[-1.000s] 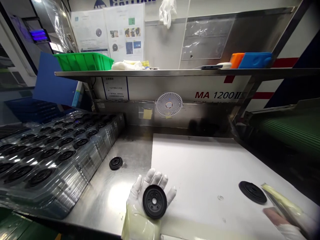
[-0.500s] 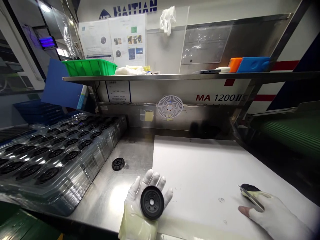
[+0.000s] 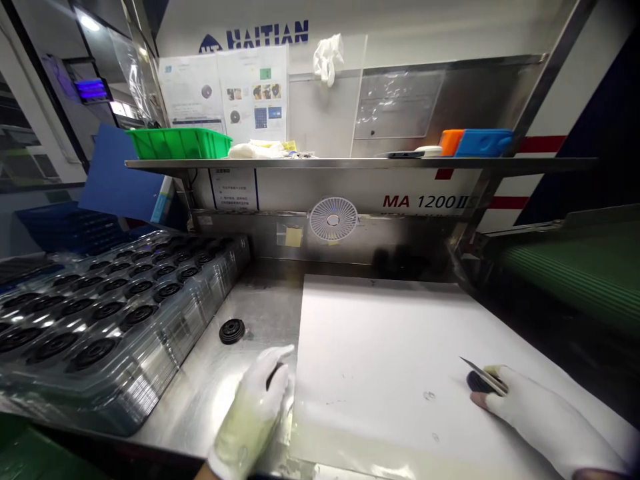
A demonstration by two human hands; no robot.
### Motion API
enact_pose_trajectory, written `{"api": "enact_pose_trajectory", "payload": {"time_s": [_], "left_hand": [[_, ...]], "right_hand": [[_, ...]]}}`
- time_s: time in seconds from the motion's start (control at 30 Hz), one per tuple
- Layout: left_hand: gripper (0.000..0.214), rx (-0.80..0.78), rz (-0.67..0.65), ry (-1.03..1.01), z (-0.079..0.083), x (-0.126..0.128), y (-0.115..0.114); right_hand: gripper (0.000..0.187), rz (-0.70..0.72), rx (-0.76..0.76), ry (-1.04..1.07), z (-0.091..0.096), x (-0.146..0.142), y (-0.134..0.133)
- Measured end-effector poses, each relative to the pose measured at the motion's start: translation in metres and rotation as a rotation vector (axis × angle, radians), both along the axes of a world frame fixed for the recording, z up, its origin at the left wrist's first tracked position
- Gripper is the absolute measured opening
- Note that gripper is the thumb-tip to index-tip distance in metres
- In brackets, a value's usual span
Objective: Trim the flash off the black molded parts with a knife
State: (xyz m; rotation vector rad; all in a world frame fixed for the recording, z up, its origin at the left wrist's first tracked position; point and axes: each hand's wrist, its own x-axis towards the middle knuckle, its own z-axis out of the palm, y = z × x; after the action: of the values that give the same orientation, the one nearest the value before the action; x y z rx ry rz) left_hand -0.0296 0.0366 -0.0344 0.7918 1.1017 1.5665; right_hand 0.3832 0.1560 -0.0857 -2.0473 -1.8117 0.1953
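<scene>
Left hand (image 3: pixel 257 407), white-gloved, curled shut around a black rubber disc (image 3: pixel 275 377), just a sliver showing edge-on between the fingers. Over at lower right, right hand (image 3: pixel 545 420), gloved too, pinching a thin knife blade (image 3: pixel 483 373) right up against a second black rubber disc (image 3: pixel 477 382). Hard to say if that disc is gripped or just sitting on the white sheet (image 3: pixel 380 347) underneath. Just left of the sheet, a third black rubber disc (image 3: pixel 232 331) on the stainless worktop (image 3: pixel 265 297). Further left, stacked clear trays (image 3: pixel 150 340) with rows of similar black discs. Up top, a steel shelf (image 3: pixel 350 163) with a green plastic crate (image 3: pixel 179 143) at upper left and orange and blue blocks (image 3: pixel 483 143) at upper right, plus a small white fan (image 3: pixel 333 219) below it, center.
</scene>
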Motion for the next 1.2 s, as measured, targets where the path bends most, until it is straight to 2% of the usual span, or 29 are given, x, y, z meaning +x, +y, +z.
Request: {"api": "enact_pose_trajectory", "payload": {"time_s": [0.1, 0.17, 0.27, 0.4, 0.5, 0.57, 0.6, 0.63, 0.7, 0.73, 0.8, 0.87, 0.93, 1.07, 1.13, 1.2], "left_hand": [[0.024, 0.078, -0.047, 0.312, -0.016, -0.026, 0.004], [0.026, 0.101, -0.078, 0.483, -0.027, -0.041, 0.009], [0.025, 0.149, -0.134, 0.604, -0.037, -0.062, 0.020], [0.030, 0.244, -0.153, 0.759, -0.038, -0.085, 0.040], [0.031, 0.282, -0.028, 0.883, -0.030, -0.080, 0.051], [0.031, 0.245, 0.076, 0.774, -0.022, -0.056, 0.049], [0.033, 0.204, 0.077, 0.645, -0.019, -0.037, 0.046], [0.035, 0.143, 0.051, 0.452, -0.016, -0.016, 0.041], [0.034, 0.012, -0.108, 0.007, -0.013, 0.029, 0.030], [0.032, -0.030, -0.145, -0.224, -0.012, 0.050, 0.026], [0.029, -0.224, -0.227, -0.629, -0.012, 0.082, 0.021], [0.030, -0.339, -0.293, -0.880, -0.011, 0.097, 0.018], [0.031, -0.388, -0.298, -1.008, -0.009, 0.097, 0.017], [0.032, -0.472, -0.132, -1.005, -0.009, 0.079, 0.020], [0.029, -0.412, -0.068, -0.939, -0.012, 0.072, 0.020], [0.026, -0.277, -0.065, -0.897, -0.015, 0.071, 0.020]], "right_hand": [[0.018, 0.069, -0.178, -0.069, 0.022, -0.009, -0.004], [0.014, 0.077, -0.170, -0.091, 0.029, -0.013, -0.006], [0.010, 0.075, -0.138, -0.090, 0.036, -0.016, -0.007], [0.011, 0.025, -0.057, -0.041, 0.047, -0.015, -0.011], [0.021, 0.011, 0.009, 0.050, 0.050, -0.030, -0.025], [0.029, 0.052, 0.031, 0.149, 0.047, -0.057, -0.040], [0.032, 0.108, 0.029, 0.211, 0.044, -0.075, -0.048], [0.034, 0.189, 0.034, 0.368, 0.041, -0.096, -0.056], [0.034, 0.361, 0.054, 0.544, 0.036, -0.140, -0.070], [0.033, 0.411, 0.040, 0.572, 0.035, -0.161, -0.076], [0.033, 0.441, 0.020, 0.516, 0.035, -0.194, -0.085], [0.031, 0.387, 0.032, 0.371, 0.038, -0.213, -0.091], [0.028, 0.336, 0.059, 0.321, 0.042, -0.217, -0.095], [0.041, 0.327, 0.082, 0.511, 0.045, -0.198, -0.103], [0.042, 0.365, 0.050, 0.490, 0.038, -0.190, -0.106], [0.038, 0.449, -0.007, 0.445, 0.028, -0.188, -0.109]]}}
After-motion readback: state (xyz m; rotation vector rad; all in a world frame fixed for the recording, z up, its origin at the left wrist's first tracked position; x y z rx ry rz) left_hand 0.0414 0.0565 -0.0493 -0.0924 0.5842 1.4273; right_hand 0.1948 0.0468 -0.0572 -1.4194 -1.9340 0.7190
